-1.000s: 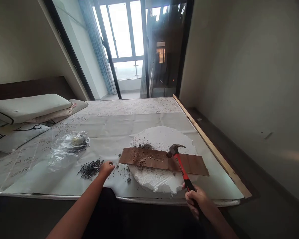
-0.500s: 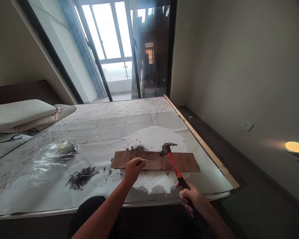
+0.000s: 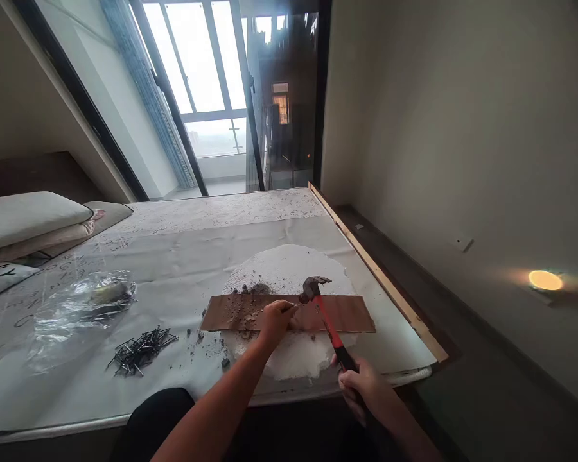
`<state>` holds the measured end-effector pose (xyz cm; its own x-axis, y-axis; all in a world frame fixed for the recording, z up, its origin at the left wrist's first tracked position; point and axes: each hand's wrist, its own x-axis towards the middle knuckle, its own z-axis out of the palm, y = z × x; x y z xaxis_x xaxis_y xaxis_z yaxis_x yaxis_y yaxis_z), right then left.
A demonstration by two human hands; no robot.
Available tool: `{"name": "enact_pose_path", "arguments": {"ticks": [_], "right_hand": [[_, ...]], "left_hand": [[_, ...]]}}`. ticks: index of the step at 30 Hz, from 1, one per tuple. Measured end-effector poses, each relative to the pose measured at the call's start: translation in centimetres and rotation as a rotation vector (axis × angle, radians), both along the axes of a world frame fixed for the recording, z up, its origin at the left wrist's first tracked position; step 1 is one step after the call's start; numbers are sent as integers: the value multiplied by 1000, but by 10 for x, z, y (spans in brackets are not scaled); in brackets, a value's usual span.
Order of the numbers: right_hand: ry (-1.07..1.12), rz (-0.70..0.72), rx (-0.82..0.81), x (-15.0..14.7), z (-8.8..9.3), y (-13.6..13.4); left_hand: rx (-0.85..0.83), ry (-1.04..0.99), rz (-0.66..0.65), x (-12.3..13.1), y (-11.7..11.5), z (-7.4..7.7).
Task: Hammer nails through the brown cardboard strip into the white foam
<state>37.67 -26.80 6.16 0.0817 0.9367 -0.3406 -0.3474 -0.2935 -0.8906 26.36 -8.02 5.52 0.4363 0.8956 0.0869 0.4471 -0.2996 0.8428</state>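
My right hand [image 3: 356, 385] is wrapped round the black grip of a claw hammer [image 3: 331, 324] with a red shaft. The hammer's metal head hangs over the middle of a brown strip of board [image 3: 344, 311], claw to the right. My left hand [image 3: 277, 321] is pinched over the board just left of the hammer head, holding what looks like a nail, mostly hidden by the fingers. Dark grit and small bumps cover the board's left half. The board rests on a white foam slab [image 3: 298, 260] with a ragged edge. Left of my forearm lies a pile of nails [image 3: 142, 350].
A clear plastic bag [image 3: 84, 314] lies on the covered bed left of the nails. Grey crumbs [image 3: 225, 362] are scattered round the board's left end. A wooden rail [image 3: 380, 266] edges the bed on the right. Pillows [image 3: 33, 218] lie at far left.
My left hand has moved right along the board, closer to the hammer head. The hammer keeps about the same place over the board. The whole view has shifted slightly.
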Motion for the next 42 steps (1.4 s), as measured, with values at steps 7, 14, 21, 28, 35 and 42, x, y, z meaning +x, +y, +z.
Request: {"name": "enact_pose_path", "arguments": {"ticks": [7,14,21,28,35,42], "right_hand": [[-103,41,84,-5,6,-5],[-122,78,46,-9,14,-10],[-216,55,-1,-11,28,-25],[-225,80,-79,-14,40,-25],[-230,65,-69,-15,47,-27],[-283,36,-74,-17,43,-26]], "left_hand": [[89,-1,12,1,2,-2],[162,39,20,2,6,-17],[194,-16,-15,4,7,-25],[243,8,-2,5,6,-29],[205,-41,-34,3,7,-35],[206,-11,-44,2,6,-32]]}}
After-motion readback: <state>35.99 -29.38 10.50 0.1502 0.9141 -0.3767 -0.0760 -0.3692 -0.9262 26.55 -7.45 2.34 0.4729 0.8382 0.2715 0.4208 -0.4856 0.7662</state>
